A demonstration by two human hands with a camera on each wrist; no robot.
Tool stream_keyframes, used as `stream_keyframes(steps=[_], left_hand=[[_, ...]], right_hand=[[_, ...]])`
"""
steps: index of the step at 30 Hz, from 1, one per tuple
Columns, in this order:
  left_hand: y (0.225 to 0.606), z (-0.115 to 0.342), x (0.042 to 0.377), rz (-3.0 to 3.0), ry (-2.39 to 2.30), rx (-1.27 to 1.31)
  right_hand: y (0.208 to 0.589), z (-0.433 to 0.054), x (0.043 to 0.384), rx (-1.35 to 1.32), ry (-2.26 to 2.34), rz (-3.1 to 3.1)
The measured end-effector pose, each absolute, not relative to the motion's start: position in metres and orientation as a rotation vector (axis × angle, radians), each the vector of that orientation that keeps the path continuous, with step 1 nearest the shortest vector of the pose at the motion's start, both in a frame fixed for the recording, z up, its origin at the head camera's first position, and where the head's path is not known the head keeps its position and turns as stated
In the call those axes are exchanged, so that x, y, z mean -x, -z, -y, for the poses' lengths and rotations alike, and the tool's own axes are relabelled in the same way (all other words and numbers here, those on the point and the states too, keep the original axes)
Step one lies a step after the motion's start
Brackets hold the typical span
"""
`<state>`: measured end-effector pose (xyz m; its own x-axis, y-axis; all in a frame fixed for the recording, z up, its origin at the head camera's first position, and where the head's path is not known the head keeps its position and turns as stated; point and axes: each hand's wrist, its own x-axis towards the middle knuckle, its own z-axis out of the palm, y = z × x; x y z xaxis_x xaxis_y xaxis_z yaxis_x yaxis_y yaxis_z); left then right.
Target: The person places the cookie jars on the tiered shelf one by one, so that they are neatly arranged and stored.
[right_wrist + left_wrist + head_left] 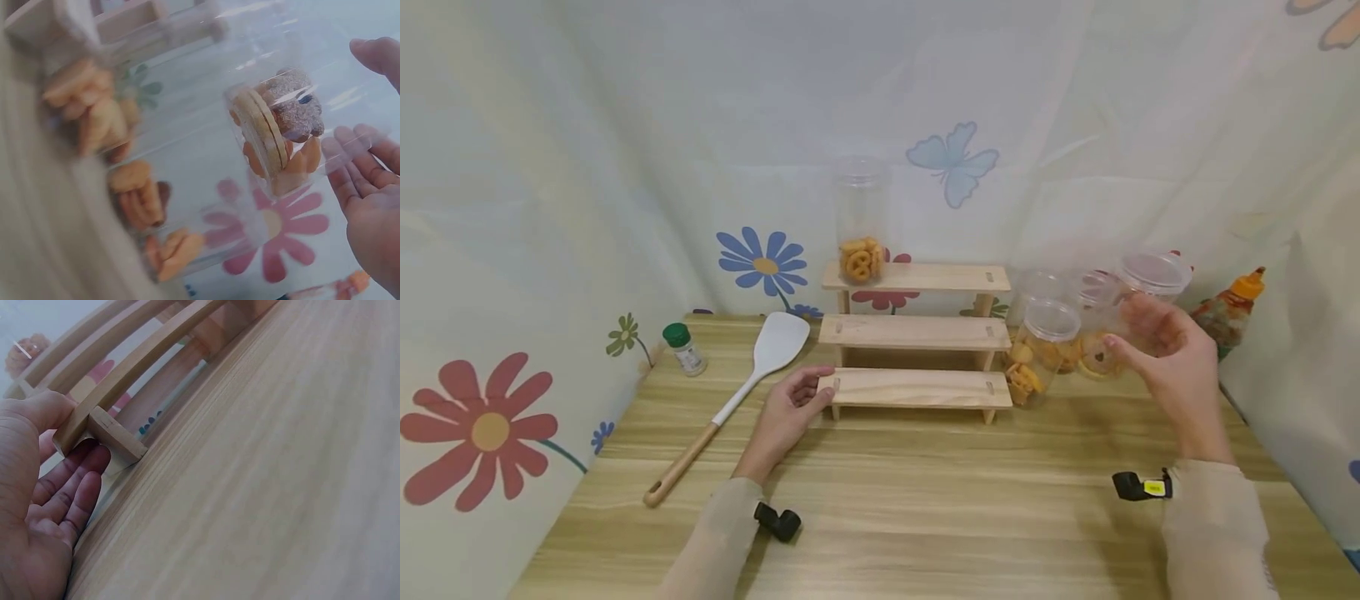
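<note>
In the head view, a wood-grained surface [962, 500] meets pale fabric walls [700, 125] printed with flowers [490, 431] and one blue butterfly [953, 164]. On it stand one three-tier wooden rack [917, 387], one green-capped shaker [685, 350], one white spatula [780, 343] with a wooden handle, and one orange-capped bottle [1228, 312]; of five clear jars, one top-tier jar [861, 260] holds ring-shaped snacks, while four jars [1037, 367] cluster at the rack's right. The rack lies between the hands: the left hand [786, 417] pinches the left end of its lowest tier, and the right hand [1180, 354], thumb and fingers spread apart, is at the right side of the cluster. In the left wrist view, the thumb lies over the plank and the fingers are beneath it, just beside one leg. In the right wrist view, the thumb and fingers stand apart about the end of one jar, which holds a round sandwich biscuit and a brown bear-shaped piece; whether they touch it I cannot tell, and the snacks beyond are blurred
</note>
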<state>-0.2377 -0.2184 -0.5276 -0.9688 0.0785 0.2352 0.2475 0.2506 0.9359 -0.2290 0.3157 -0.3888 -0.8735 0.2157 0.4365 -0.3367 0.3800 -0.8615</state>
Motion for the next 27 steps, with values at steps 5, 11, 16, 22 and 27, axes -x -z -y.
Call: stream_keyframes(steps=[5,11,16,22,27], left_hand=[[0.526,0.218,0.238,2.366,1.809,0.307],[0.527,0.219,0.238,2.37,1.81,0.304],[0.528,0.221,0.239,2.371,1.81,0.309],[0.528,0.221,0.239,2.363,1.818,0.31],[0.528,0.22,0.239,2.364,1.818,0.321]], right_hand=[[0.359,-0.314,0.231,-0.115,-1.442,2.211],[0.326,-0.31,0.238,-0.136,-1.41,2.218],[0.309,-0.296,0.249,-0.219,-1.602,2.13],[0.302,-0.265,0.271,-0.365,-1.858,1.988],[0.297,-0.237,0.286,-0.429,-1.886,2.01]])
